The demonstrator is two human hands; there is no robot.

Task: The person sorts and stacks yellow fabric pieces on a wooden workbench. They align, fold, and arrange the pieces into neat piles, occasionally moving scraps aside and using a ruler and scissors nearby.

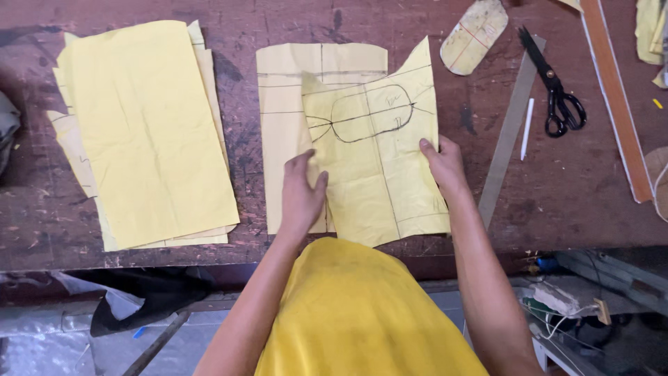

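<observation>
A yellow paper sheet (379,160) with an elongated oval outline drawn on it lies tilted on top of a second ruled yellow sheet (289,83) on the dark wooden table (557,202). My left hand (300,195) pinches the top sheet's left edge between thumb and fingers. My right hand (442,163) rests on its right edge, fingers pressing down on the paper. Both sheets lie near the table's front edge, just ahead of my yellow shirt.
A stack of plain yellow sheets (149,132) lies at the left. At the right lie a metal ruler (508,132), a white pen (527,129), black scissors (553,83), an oval pattern piece (473,35) and a long wooden strip (616,97).
</observation>
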